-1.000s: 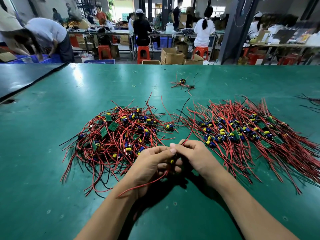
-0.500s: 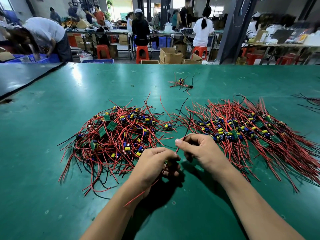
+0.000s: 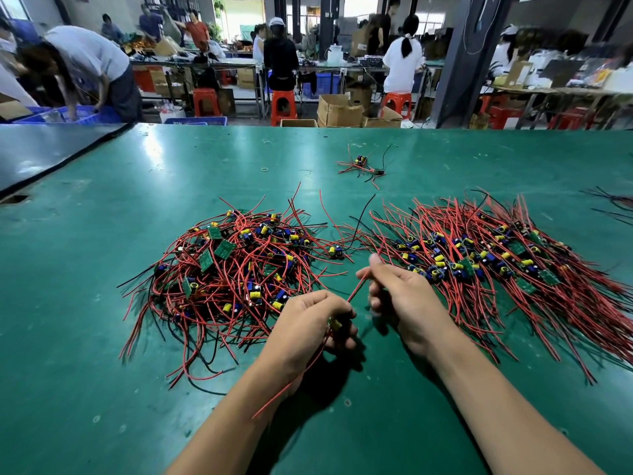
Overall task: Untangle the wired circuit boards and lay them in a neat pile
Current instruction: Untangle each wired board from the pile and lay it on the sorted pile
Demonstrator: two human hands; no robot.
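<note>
A tangled heap of small circuit boards with red and black wires (image 3: 236, 272) lies left of centre on the green table (image 3: 102, 389). To the right, a combed pile of boards (image 3: 493, 262) lies with its wires fanned out. My left hand (image 3: 308, 323) grips one small board with a yellow capacitor (image 3: 335, 324); a red wire trails back under my wrist. My right hand (image 3: 400, 296) pinches that board's other red wire (image 3: 356, 289) and holds it taut, up and to the right.
A few loose wired boards (image 3: 363, 166) lie farther back at centre. Black wires (image 3: 613, 204) poke in at the right edge. A dark mat (image 3: 41, 152) covers the far left corner. People work at benches beyond the table's far edge.
My hands have drawn apart: the right hand slid up and to the right along the red wire, stretching it out from the board held in my left hand.
</note>
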